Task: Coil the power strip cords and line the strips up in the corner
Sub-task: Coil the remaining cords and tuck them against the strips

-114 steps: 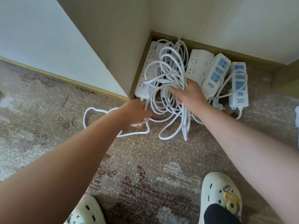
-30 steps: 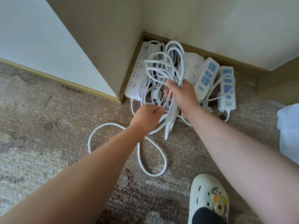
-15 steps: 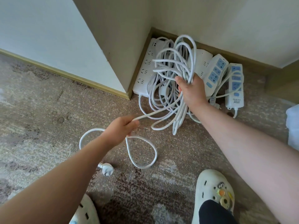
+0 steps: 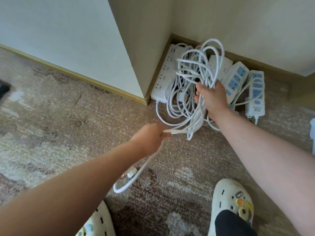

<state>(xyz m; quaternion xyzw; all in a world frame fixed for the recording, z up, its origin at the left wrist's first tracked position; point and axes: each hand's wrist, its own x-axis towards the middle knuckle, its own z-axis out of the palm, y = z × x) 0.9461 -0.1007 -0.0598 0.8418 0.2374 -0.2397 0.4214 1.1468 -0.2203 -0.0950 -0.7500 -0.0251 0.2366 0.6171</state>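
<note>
Your right hand point(image 4: 212, 97) is curled tight round a thick bundle of white cord point(image 4: 198, 74), lifted above the power strips point(image 4: 166, 74) that lie side by side in the corner against the baseboard point(image 4: 265, 64). Two blue-socket strips point(image 4: 256, 92) sit to the right of the bundle, the far one just apart from its neighbour. Your left hand point(image 4: 150, 138) pinches the loose end of the cord — it runs taut from the bundle to your fingers, then drops in a loop to the carpet point(image 4: 51, 116), where the plug point(image 4: 132, 172) rests. Open carpet lies to your left along the wall; your clogs point(image 4: 233, 201) stand near the bottom edge.
</note>
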